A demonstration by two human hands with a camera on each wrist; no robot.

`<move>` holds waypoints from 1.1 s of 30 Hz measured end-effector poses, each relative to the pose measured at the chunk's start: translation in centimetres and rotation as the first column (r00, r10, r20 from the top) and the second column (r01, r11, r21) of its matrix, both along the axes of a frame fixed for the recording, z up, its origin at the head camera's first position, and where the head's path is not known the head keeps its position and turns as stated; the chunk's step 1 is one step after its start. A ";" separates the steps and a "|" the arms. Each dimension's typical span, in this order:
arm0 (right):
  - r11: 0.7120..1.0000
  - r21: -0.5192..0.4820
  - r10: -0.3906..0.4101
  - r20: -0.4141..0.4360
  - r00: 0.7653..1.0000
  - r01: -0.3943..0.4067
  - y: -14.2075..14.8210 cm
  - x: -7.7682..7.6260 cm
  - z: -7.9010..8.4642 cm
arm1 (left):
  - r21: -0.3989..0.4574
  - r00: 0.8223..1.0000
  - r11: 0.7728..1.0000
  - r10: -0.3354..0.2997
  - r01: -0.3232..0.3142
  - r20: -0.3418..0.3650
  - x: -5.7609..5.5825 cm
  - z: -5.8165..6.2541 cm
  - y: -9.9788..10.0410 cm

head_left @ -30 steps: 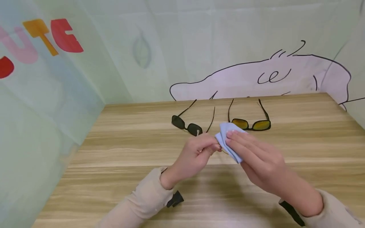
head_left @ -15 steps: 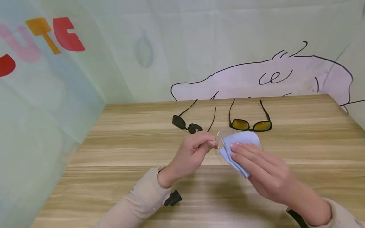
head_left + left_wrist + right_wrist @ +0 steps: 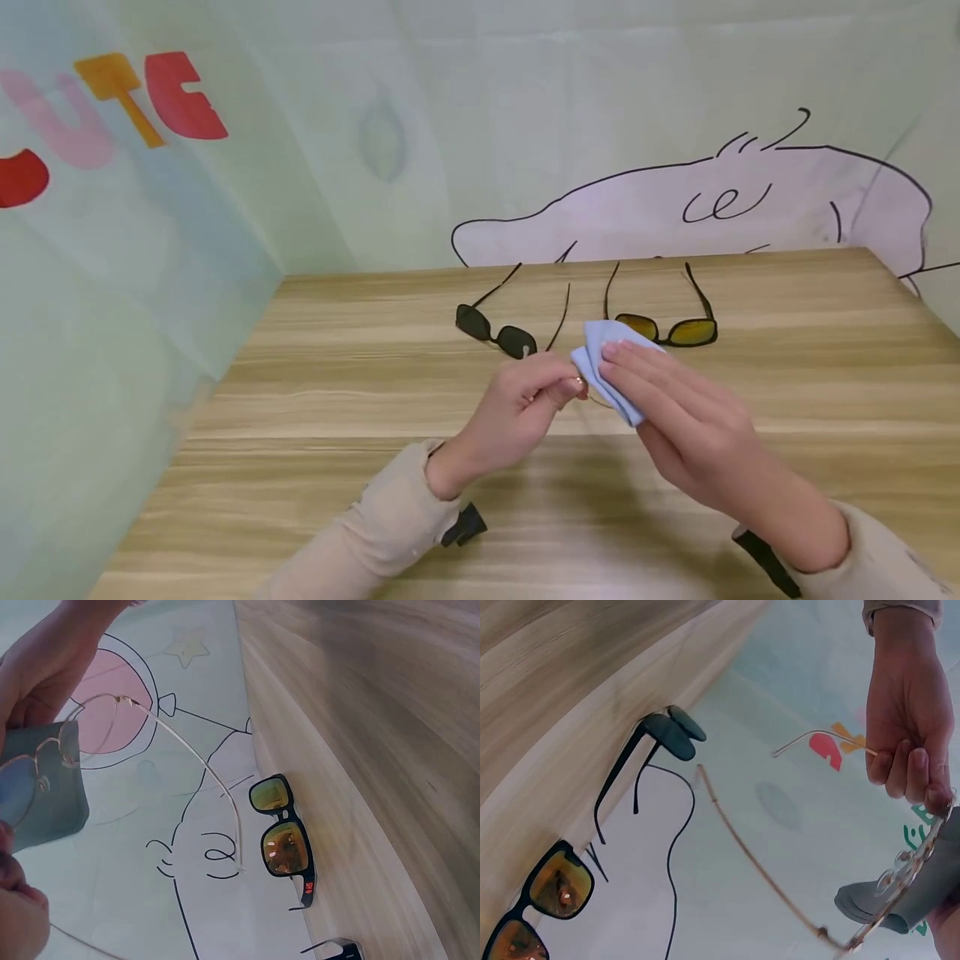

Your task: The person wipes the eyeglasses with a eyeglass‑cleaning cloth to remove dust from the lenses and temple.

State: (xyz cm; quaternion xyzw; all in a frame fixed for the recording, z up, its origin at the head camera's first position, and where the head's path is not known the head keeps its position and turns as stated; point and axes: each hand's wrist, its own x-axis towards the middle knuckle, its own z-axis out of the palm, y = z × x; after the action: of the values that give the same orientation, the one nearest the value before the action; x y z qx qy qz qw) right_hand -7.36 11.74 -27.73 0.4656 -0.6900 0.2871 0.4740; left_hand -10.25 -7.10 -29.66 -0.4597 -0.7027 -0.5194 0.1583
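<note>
My left hand [image 3: 517, 408] pinches a pair of thin gold-rimmed eyeglasses [image 3: 201, 759] at one end of the frame, beside the hinge. A folded light-blue cloth [image 3: 603, 358] lies over a lens, gripped by my right hand [image 3: 693, 429] with its fingers flat along the top and the thumb out of sight. From the head view, cloth and fingers cover most of the eyeglasses. Both slender temples stick out unfolded in the right wrist view, where the cloth [image 3: 896, 907] wraps about the rims. The eyeglasses are held up above the table.
Behind the hands, dark-lensed sunglasses [image 3: 516, 340] and black-framed sunglasses with yellow mirrored lenses [image 3: 693, 332] lie with temples unfolded on the wood-grain table [image 3: 337, 375]. A pale printed sheet [image 3: 315, 150] rises along the table's back and left edges.
The right hand slid the cloth to the right and down, baring part of a lens, then brought it back up and left toward the left hand. The left hand shifted slightly and kept its pinch.
</note>
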 end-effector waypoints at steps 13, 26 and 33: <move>0.997 0.065 0.057 -0.070 0.996 -0.052 0.2 0.1 -0.5 | 0.043 0.997 0.998 0.050 -0.052 0.056 0.0 0.1 -0.1; 0.999 0.016 0.040 -0.087 0.995 -0.038 1.2 0.3 -1.1 | 0.161 0.986 0.987 -0.019 -0.008 0.165 0.1 0.5 -0.9; 0.999 -0.041 0.006 -0.075 0.997 -0.009 1.9 0.4 -1.2 | 0.207 0.986 0.978 -0.066 0.034 0.151 -0.2 0.7 -1.3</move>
State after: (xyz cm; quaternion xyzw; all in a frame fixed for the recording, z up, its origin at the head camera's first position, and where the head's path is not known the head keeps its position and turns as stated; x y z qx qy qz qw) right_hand -7.00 13.61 -28.89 0.4688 -0.6638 0.2856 0.5081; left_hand -10.42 -8.41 -28.98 -0.4163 -0.6445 -0.6269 0.1357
